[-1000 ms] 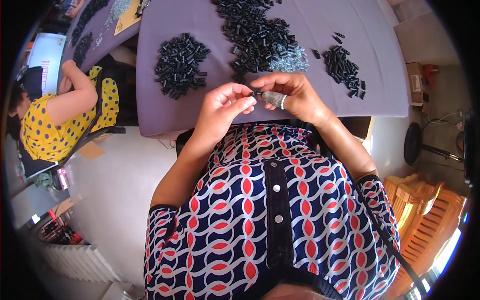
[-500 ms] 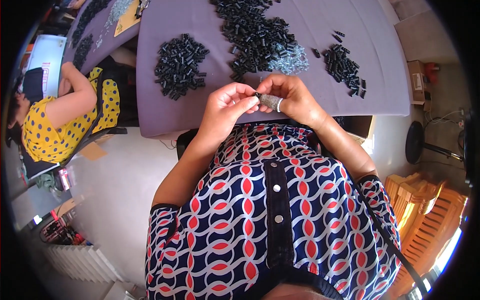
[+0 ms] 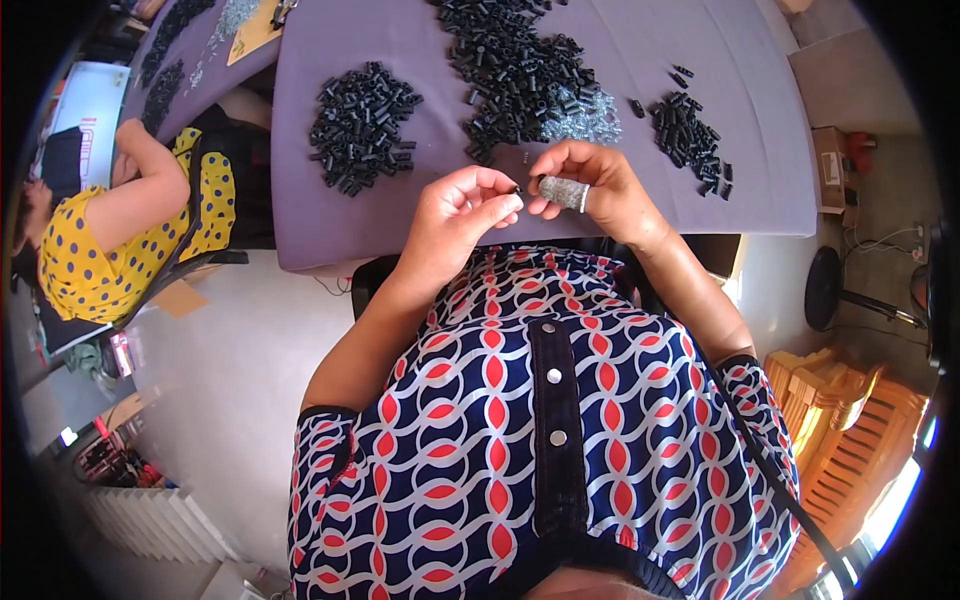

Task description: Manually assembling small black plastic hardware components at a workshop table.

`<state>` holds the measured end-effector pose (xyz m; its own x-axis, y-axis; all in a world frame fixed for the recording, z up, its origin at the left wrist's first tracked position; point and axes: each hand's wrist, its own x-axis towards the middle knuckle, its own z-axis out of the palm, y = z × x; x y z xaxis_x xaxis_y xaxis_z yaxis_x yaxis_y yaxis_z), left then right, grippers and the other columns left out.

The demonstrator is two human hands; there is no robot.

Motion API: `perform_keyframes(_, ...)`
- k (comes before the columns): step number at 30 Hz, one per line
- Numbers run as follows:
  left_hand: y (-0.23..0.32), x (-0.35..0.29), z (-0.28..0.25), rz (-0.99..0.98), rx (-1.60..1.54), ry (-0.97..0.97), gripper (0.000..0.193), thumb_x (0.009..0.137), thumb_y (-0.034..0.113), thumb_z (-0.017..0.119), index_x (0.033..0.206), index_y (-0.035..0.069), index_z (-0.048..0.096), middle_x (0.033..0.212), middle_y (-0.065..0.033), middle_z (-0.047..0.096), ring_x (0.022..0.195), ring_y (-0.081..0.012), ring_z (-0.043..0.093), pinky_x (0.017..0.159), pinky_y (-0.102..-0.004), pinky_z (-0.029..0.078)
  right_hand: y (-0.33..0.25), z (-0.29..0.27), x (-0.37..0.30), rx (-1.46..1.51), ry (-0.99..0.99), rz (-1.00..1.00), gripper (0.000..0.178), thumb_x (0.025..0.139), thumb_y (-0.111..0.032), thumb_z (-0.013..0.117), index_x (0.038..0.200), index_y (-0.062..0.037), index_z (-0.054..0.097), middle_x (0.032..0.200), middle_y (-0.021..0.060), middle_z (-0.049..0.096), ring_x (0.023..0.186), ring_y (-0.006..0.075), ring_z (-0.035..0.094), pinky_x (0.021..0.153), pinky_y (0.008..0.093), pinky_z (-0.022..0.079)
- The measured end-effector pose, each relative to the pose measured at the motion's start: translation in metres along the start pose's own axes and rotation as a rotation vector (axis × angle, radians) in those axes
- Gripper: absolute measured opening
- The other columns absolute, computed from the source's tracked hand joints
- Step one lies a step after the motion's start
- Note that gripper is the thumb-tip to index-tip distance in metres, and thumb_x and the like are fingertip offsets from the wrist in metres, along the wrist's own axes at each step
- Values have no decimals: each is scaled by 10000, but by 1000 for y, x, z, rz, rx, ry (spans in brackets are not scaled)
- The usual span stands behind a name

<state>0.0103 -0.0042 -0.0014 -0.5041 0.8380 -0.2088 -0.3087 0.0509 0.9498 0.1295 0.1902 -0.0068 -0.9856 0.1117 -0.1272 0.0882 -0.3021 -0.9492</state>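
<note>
My left hand (image 3: 462, 205) pinches a small black tube piece (image 3: 518, 190) between thumb and forefinger, just above the table's near edge. A hand's width or less to its right is my right hand (image 3: 605, 190), its fingers curled in. A grey fabric finger cover (image 3: 562, 192) with a white band is on one of its digits. Something dark shows at the tip of that cover, too small to make out. Beyond my hands lies a large heap of black tube pieces (image 3: 520, 100), with a pile of small clear pieces (image 3: 585, 120) against its right side.
On the purple cloth-covered table (image 3: 720, 50) lie a left pile of black tubes (image 3: 362, 130) and a smaller right pile (image 3: 688, 135). A person in yellow dotted clothing (image 3: 120, 230) sits at another table on the left. A wooden chair (image 3: 850, 430) stands at right.
My hands have come apart: the right one moved right, away from the left. The black piece stays in my left fingertips. The view shifted slightly.
</note>
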Motion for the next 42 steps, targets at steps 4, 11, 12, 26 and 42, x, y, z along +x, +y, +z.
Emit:
perform_keyframes(4,5,0,5,2,56,3,160,952,100,673,1067,-10,665,918,-47,699,823,-106,654,783,-250,529,6,-11,-2,-23,11,-19,182,938,47,596,1113,15,634,1004,64,690,866,132,674,779,278,567)
perform_keyframes(11,8,2,12,-6,67,-12,169,942,101,686,1073,-5,666,917,-30,686,824,-100,646,786,-248,525,3,-8,-9,155,-24,-40,156,930,50,625,1084,28,636,997,80,699,901,146,697,784,270,587)
perform_keyframes(12,8,2,13,-7,64,-14,171,942,100,686,1075,-4,665,923,-31,685,824,-100,645,785,-248,525,3,-7,-10,143,-14,-53,154,928,45,638,1081,33,636,990,80,700,894,144,695,793,273,588)
perform_keyframes(26,7,4,14,-39,60,-61,166,950,97,673,1078,-7,661,929,-43,688,827,-109,644,779,-256,531,-4,3,-20,-177,56,-229,155,904,72,670,1051,21,668,1056,49,671,999,142,659,886,287,543)
perform_keyframes(42,-4,5,8,-252,-287,-4,150,942,103,682,1049,-2,678,911,-91,719,769,-142,672,729,-266,544,-32,13,-8,-706,-37,-313,475,789,118,684,1236,-36,638,1059,122,701,955,274,692,840,359,556)
